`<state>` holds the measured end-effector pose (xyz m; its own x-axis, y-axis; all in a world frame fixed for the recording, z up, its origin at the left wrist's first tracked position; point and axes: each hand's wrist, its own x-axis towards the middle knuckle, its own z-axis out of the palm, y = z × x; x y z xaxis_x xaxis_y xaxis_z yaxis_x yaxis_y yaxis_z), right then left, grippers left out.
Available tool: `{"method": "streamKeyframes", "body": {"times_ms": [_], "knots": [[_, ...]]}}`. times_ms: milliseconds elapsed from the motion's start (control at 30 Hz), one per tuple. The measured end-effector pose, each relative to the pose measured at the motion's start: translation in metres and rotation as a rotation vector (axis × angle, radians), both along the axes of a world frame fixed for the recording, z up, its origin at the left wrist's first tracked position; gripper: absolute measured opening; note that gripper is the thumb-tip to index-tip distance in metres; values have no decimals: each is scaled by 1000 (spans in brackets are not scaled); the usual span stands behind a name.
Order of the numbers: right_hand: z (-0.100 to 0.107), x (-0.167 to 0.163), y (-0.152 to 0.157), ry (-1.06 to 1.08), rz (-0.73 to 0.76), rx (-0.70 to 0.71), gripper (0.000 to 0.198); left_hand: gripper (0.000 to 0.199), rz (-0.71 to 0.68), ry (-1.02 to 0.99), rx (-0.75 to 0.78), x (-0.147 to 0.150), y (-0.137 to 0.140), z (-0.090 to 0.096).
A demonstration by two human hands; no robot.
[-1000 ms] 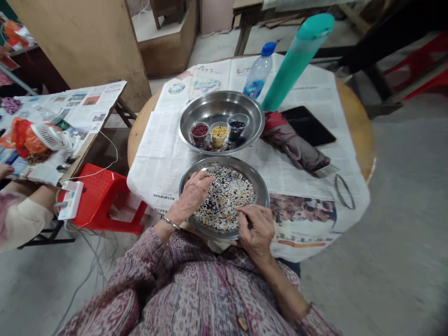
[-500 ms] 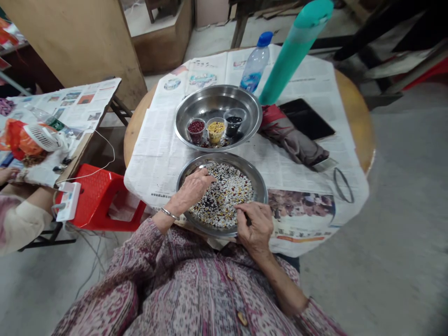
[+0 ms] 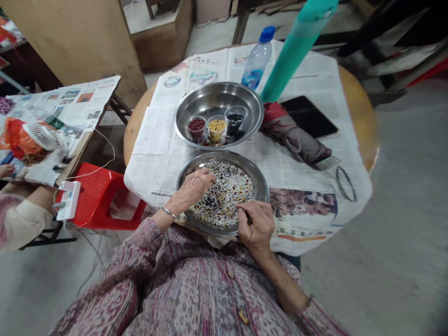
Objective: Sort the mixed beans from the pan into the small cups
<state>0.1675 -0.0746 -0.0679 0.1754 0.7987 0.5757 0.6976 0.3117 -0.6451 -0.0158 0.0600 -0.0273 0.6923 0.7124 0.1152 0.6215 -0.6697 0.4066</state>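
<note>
A round steel basin (image 3: 261, 177) near my body holds mixed grains (image 3: 227, 191), mostly white with yellow, dark red and black ones. Over its left side lies my left hand (image 3: 196, 185), fingers curled together at the grains; what they hold, if anything, is hidden. My right hand (image 3: 257, 223) rests at the basin's right front rim, thumb and forefinger pinched just above the grains. Anything in that pinch is too small to name. Behind stands a second steel basin (image 3: 206, 93) with a cup of red beans (image 3: 196, 126), a cup of yellow kernels (image 3: 217, 127) and a cup of black beans (image 3: 235, 120).
Newspaper (image 3: 150, 140) covers the round table. At the back stand a plastic bottle (image 3: 257, 60) and a tall teal cylinder (image 3: 297, 51). Right of the basins lie a folded umbrella (image 3: 297, 137) and a black tablet (image 3: 310, 115). A red stool (image 3: 94, 196) and another person's hand (image 3: 6, 170) are left.
The view has shifted slightly. Both hands stay at nearly the same places in the near basin, with only slight finger movement. The cups have not moved.
</note>
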Motion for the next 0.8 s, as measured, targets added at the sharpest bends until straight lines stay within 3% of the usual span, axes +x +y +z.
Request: {"method": "streamKeyframes", "body": {"times_ms": [267, 567, 667, 800], "knots": [[-2, 1, 0, -16, 3, 16, 16, 18, 37, -14, 6, -1, 0, 1], [0, 0, 0, -10, 0, 14, 16, 23, 146, -231, -16, -8, -8, 9], [-1, 0, 0, -11, 1, 12, 15, 20, 252, -401, -230, -4, -11, 10], [-2, 1, 0, -13, 7, 41, 16, 18, 462, -760, -805, 4, -13, 14]]}}
